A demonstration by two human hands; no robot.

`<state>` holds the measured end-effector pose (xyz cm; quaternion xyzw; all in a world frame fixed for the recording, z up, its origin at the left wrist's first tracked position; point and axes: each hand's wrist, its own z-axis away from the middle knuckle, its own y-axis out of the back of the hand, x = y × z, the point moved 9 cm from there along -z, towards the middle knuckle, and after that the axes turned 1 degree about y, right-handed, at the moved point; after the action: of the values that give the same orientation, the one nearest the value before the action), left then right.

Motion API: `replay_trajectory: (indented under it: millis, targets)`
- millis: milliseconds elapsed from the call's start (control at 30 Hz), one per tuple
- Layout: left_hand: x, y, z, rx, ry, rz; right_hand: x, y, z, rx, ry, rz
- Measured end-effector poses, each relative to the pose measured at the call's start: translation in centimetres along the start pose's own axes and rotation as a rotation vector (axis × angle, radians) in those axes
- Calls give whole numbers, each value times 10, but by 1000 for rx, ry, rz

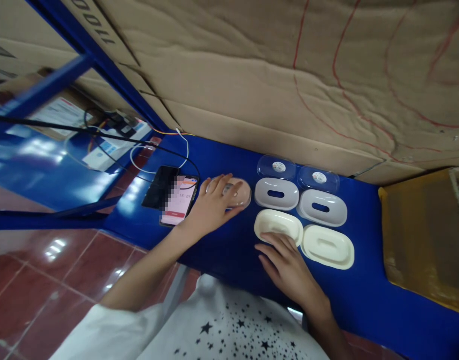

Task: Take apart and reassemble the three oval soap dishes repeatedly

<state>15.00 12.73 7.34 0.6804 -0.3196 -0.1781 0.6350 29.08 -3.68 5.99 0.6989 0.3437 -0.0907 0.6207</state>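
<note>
A tall sheet of brown cardboard [229, 85] is stood behind the far edge of the blue table [229, 260], by which everything handled is carried. By the table's right end one cardboard box [420, 240] is set, apparently out of the working area. Between box and phones two hands are seen: the left hand [213, 204] is laid with fingers spread over one peach container [243, 195], left of the table's middle, perhaps to steady it, though whether it is gripped cannot be told; the right hand [289, 267] is held open, fingers loosely bent over the near rim of the left one of two cream dishes [329, 257], and whether that rim is pressed is not shown. The dishes are laid hollow side up in the row nearest the table's near edge. Behind them two white slotted trays [323, 219] are placed, and nearest the far edge two clear covers [266, 170]; two matching columns of three are thus formed, seemingly so that each piece can be reached singly. Toward the left edge one lit phone [184, 197] is laid face up, presumably so its display can be read, with one black device [160, 185] just beside it. On the covers two round stickers [279, 167] are seen, one apiece.
</note>
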Motion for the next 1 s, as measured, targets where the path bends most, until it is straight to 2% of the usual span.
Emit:
replay_trajectory:
  millis: [67, 133, 167, 233, 300, 333, 400, 533, 633, 700, 867, 1000]
  targets:
    - [-8, 2, -14, 39, 64, -15, 1, 1, 0, 11, -9, 25]
    - [-2, 5, -19, 74, 61, -24, 5, 5, 1, 30, -37, 54]
    - [8, 5, -18, 80, 14, -12, 8, 7, 2, 45, -56, 69]
    - [40, 2, -6, 44, -173, 59, 15, 16, 6, 85, -97, 104]
    - [75, -8, 12, -54, -386, 175, 24, 26, 9, 121, -132, 140]
    - [87, -11, 19, -84, -437, 216, 28, 31, 11, 130, -145, 157]
    - [95, -18, 20, -97, -442, 268, 34, 37, 11, 129, -156, 183]
    - [82, -31, -15, -58, -302, 353, 32, 37, 7, 93, -145, 226]
    - [69, -45, -44, -84, -200, 408, 23, 29, 8, 76, -167, 220]
    - [65, -51, -54, -104, -163, 430, 18, 26, 14, 100, -215, 207]
    - [59, -40, -53, -88, -153, 490, 25, 34, 40, 273, -424, 248]
    - [53, -23, -42, -47, -113, 518, 32, 35, 45, 262, -461, 239]
